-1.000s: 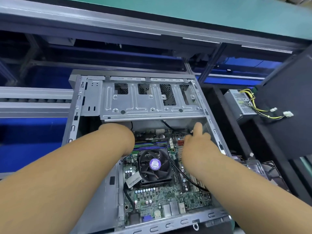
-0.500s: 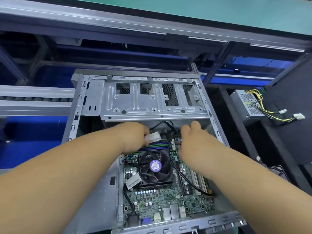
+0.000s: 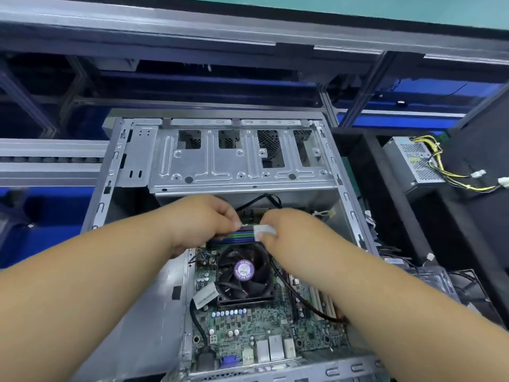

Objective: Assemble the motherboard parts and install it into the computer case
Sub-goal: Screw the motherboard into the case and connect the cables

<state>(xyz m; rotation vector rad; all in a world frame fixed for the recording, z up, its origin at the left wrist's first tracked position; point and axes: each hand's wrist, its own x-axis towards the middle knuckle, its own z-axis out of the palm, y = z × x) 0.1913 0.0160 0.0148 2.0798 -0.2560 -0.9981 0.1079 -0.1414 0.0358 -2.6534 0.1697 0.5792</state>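
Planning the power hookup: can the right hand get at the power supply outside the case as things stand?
Probably not at once: the right hand grips a white connector inside the case, whose side wall separates it from the power supply.

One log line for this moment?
right hand pinches white connector | left hand curled beside it | motherboard seated in case

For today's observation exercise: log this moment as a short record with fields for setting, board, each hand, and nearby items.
setting: open computer case lying on its side
board: motherboard inside the case, cooler fan on it
right hand: pinches white connector above the memory slots
left hand: fingers curled beside the connector; whether it grips anything is unclear
nearby: power supply with yellow wires, right of case
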